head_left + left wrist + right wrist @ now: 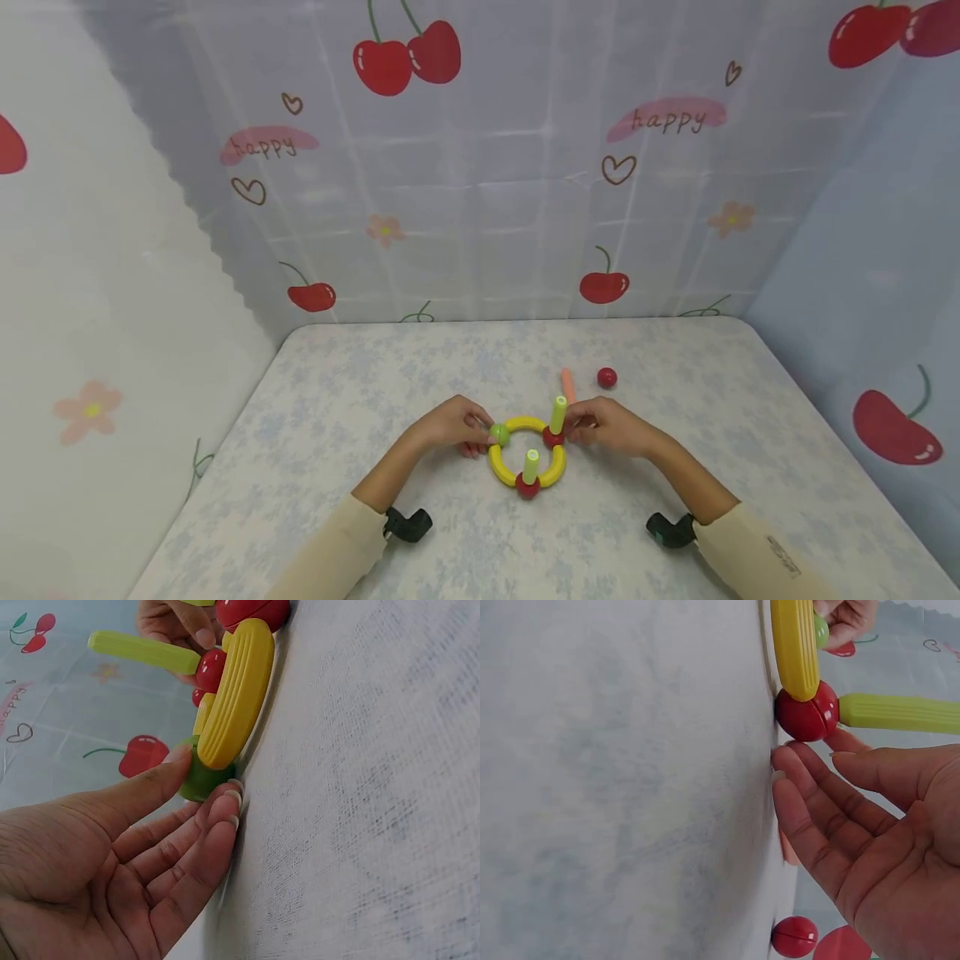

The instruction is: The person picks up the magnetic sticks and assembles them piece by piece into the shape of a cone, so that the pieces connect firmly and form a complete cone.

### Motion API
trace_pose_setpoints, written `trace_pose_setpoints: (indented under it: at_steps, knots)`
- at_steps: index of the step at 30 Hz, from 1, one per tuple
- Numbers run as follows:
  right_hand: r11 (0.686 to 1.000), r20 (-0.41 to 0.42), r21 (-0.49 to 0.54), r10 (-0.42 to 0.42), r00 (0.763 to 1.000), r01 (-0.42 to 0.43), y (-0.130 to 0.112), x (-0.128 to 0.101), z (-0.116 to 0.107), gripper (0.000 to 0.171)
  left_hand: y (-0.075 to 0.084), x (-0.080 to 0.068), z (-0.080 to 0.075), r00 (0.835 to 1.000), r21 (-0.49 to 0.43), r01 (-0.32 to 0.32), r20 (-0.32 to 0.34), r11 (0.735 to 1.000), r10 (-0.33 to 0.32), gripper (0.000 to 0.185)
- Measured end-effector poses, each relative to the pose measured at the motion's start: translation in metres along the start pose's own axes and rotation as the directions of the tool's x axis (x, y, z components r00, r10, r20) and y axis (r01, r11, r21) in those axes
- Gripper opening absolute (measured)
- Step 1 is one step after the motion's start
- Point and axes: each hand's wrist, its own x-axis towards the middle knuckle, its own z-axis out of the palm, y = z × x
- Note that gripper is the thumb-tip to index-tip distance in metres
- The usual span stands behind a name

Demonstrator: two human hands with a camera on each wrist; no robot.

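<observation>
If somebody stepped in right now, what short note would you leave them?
Left hand: thumb and fingers pinch the green ball on the ring's left side.
Right hand: fingers straight, touching the red ball on the right.
Yellow ring lies flat on the table.
Done: two green sticks stand up from red balls.
Left, probably: an orange stick and a loose red ball lie behind the ring, unused.

Glossy ribbed plastic yellow ring [525, 454], shiny smooth red balls [807, 712], matt woven tablecloth [360, 400].
</observation>
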Motion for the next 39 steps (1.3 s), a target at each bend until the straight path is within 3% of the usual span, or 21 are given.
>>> trace_pose_setpoints:
  at_steps: [12, 20, 26, 28, 31, 36, 39]
  knots:
    - [1.000, 0.010, 0.022, -0.002, 1.000, 0.002, -0.007, -0.028, 0.007, 0.024, 0.004, 0.018, 0.005, 0.998, 0.014, -0.024, -0.064, 1.000, 0.025, 0.028]
    - [0.998, 0.019, 0.058, -0.001, 1.000, 0.000, -0.008, -0.034, 0.014, 0.028, 0.006, 0.026, 0.008, 0.995, 0.090, -0.050, -0.084, 0.995, 0.057, 0.025]
    - [0.999, 0.022, 0.043, -0.003, 1.000, 0.002, -0.008, -0.034, 0.013, 0.027, 0.004, 0.025, 0.010, 0.991, 0.081, -0.079, -0.103, 0.994, 0.087, 0.026]
    - [1.000, -0.018, 0.009, 0.006, 1.000, -0.006, -0.009, -0.032, 0.010, 0.024, 0.003, 0.020, 0.009, 0.990, 0.075, -0.071, -0.113, 0.995, 0.079, 0.027]
    - [0.996, -0.132, -0.041, 0.078, 0.988, -0.084, -0.011, -0.027, 0.004, 0.020, 0.000, 0.011, 0.008, 0.994, 0.050, -0.044, -0.100, 0.998, 0.049, 0.028]
    - [0.961, -0.342, -0.127, 0.190, 0.920, -0.245, -0.017, -0.006, -0.008, 0.017, -0.006, -0.003, 0.009, 0.998, -0.013, -0.026, -0.064, 1.000, 0.025, 0.025]
    - [0.931, -0.397, -0.191, 0.216, 0.892, -0.311, -0.017, 0.010, -0.013, 0.014, -0.012, -0.006, 0.014, 0.998, -0.052, -0.035, -0.059, 0.998, 0.032, 0.030]
